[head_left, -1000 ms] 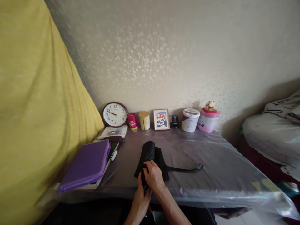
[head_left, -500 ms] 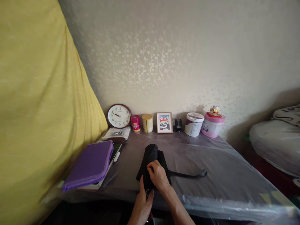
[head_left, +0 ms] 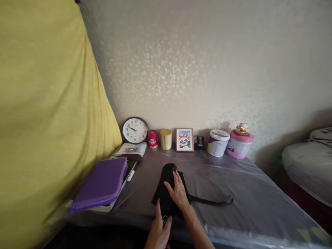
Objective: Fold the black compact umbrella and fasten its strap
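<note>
A black folded cloth bag (head_left: 166, 180) lies on the plastic-covered table (head_left: 233, 180), with a black strap (head_left: 215, 201) trailing off to its right. My right hand (head_left: 177, 192) lies flat on top of the bag with its fingers stretched out. My left hand (head_left: 160, 226) pinches the bag's near end, where a small metal ring (head_left: 165, 218) shows between thumb and fingers.
A purple zip case (head_left: 102, 185) lies on books at the left, beside a yellow curtain (head_left: 46, 121). Along the wall stand a clock (head_left: 134, 130), two small cans (head_left: 159, 139), a framed panda picture (head_left: 185, 139), a white tub (head_left: 218, 142) and a pink tub (head_left: 239, 144). Bedding (head_left: 306, 166) is at the right.
My right hand has opened and slid up over the bag, from gripping its near end to lying flat on it. The camera view has shifted, so everything sits lower and further right.
</note>
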Available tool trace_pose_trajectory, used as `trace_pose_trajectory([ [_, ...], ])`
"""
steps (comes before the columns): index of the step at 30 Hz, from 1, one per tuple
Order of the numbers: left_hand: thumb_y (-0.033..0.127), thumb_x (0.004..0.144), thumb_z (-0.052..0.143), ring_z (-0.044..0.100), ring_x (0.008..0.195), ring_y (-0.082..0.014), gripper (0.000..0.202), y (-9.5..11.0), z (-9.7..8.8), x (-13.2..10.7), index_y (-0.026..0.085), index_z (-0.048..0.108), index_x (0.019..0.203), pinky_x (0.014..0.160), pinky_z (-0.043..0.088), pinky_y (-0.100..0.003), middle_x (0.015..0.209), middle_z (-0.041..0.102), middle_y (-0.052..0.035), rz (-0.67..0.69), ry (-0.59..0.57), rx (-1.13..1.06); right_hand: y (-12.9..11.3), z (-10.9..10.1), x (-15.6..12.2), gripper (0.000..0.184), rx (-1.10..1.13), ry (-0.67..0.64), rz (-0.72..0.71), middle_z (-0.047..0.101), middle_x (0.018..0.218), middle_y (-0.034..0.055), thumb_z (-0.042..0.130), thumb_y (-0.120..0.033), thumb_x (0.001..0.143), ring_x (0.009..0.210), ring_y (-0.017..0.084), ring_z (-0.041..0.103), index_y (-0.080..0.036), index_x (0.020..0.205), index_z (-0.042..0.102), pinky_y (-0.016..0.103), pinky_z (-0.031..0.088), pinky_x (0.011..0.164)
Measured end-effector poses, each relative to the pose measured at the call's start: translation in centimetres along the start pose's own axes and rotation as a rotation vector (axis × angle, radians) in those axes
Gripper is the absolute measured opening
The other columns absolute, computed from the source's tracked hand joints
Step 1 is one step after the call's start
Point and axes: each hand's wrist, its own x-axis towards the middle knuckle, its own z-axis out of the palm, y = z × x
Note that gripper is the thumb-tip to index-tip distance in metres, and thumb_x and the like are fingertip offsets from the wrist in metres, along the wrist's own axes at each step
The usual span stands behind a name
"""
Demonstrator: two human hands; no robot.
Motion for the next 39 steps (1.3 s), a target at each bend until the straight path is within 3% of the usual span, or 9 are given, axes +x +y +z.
trace_pose_trajectory([
  [7, 0.029, 0.080, 0.047, 0.054, 0.110, -0.0172, 0.076, -0.4, 0.0, 0.3, 0.011, 0.005, 0.140, 0.093, 0.037, -0.024, 0.123, 0.055, -0.0123, 0.003, 0.002, 0.007, -1.0, 1.0, 2.0, 0.058, -0.093, -0.071, 0.027, 0.030, 0.141, 0.0116, 0.043, -0.047, 0.083, 0.129, 0.026, 0.028, -0.015, 0.131, 0.039, 0.044, 0.027, 0.101],
  [13, 0.023, 0.083, 0.041, 0.053, 0.111, -0.0151, 0.073, -0.5, 0.0, 0.6, 0.006, -0.002, 0.139, 0.095, 0.035, -0.023, 0.124, 0.053, -0.0146, 0.034, -0.052, 0.034, -2.1, 1.5, 1.7, 0.054, -0.145, -0.071, 0.064, 0.030, 0.142, 0.0098, 0.039, -0.044, 0.085, 0.131, 0.023, 0.023, -0.017, 0.132, 0.037, 0.044, 0.023, 0.103],
  [17, 0.019, 0.084, 0.038, 0.056, 0.107, -0.0155, 0.073, -0.5, 0.2, 0.6, 0.005, -0.008, 0.139, 0.089, 0.037, -0.022, 0.118, 0.058, -0.0155, 0.050, -0.072, 0.191, -2.6, 1.8, 1.3, 0.062, -0.141, -0.010, 0.122, 0.027, 0.142, 0.0157, 0.039, -0.039, 0.084, 0.130, 0.026, 0.026, -0.007, 0.136, 0.028, 0.042, 0.027, 0.101],
  [23, 0.025, 0.086, 0.035, 0.062, 0.091, -0.0242, 0.072, 0.7, 0.9, 0.3, 0.005, -0.009, 0.139, 0.074, 0.041, -0.028, 0.103, 0.063, -0.0186, -0.046, -0.077, 0.555, -2.9, 2.4, 1.0, 0.071, -0.085, 0.105, 0.220, 0.023, 0.140, 0.0256, 0.042, -0.031, 0.078, 0.129, 0.030, 0.027, 0.004, 0.135, 0.019, 0.040, 0.033, 0.096],
  [28, 0.017, 0.085, 0.027, 0.062, 0.089, -0.0291, 0.063, 3.1, 1.1, -0.6, 0.004, -0.001, 0.139, 0.073, 0.041, -0.036, 0.100, 0.061, -0.0238, -0.060, -0.093, 0.689, -2.9, 2.6, 0.8, 0.077, -0.088, 0.063, 0.286, 0.021, 0.139, 0.0291, 0.048, -0.030, 0.072, 0.127, 0.035, 0.029, 0.005, 0.134, 0.019, 0.044, 0.034, 0.095],
  [31, 0.015, 0.084, 0.026, 0.062, 0.088, -0.0300, 0.061, 3.5, 1.1, -0.7, 0.003, 0.005, 0.140, 0.074, 0.041, -0.038, 0.100, 0.060, -0.0250, -0.062, -0.079, 0.719, -2.9, 2.6, 0.8, 0.078, -0.107, 0.031, 0.303, 0.021, 0.140, 0.0286, 0.050, -0.028, 0.068, 0.127, 0.035, 0.027, 0.003, 0.134, 0.022, 0.045, 0.034, 0.095],
  [34, 0.021, 0.084, 0.034, 0.062, 0.090, -0.0268, 0.066, 2.1, 0.9, -0.5, 0.003, 0.002, 0.139, 0.076, 0.042, -0.033, 0.106, 0.060, -0.0236, 0.005, -0.105, 0.564, -3.0, 2.4, 0.7, 0.077, -0.121, 0.006, 0.304, 0.023, 0.140, 0.0267, 0.050, -0.026, 0.068, 0.127, 0.034, 0.028, 0.002, 0.134, 0.023, 0.044, 0.034, 0.095],
  [37, 0.026, 0.079, 0.047, 0.056, 0.106, -0.0198, 0.078, -0.1, 0.2, -0.2, 0.004, 0.000, 0.138, 0.086, 0.041, -0.024, 0.121, 0.054, -0.0200, 0.131, -0.079, 0.084, -3.0, 2.3, 0.7, 0.075, -0.129, 0.011, 0.293, 0.025, 0.139, 0.0272, 0.050, -0.024, 0.068, 0.126, 0.034, 0.031, 0.004, 0.133, 0.025, 0.042, 0.033, 0.097],
  [39, 0.038, 0.077, 0.053, 0.055, 0.106, -0.0204, 0.073, -1.1, -0.4, -0.3, 0.006, 0.019, 0.133, 0.086, 0.043, -0.024, 0.118, 0.056, -0.0183, 0.052, -0.055, -0.120, -3.0, 2.2, 0.7, 0.075, -0.124, 0.031, 0.288, 0.026, 0.138, 0.0273, 0.051, -0.024, 0.068, 0.126, 0.033, 0.031, 0.003, 0.133, 0.025, 0.042, 0.033, 0.097],
])
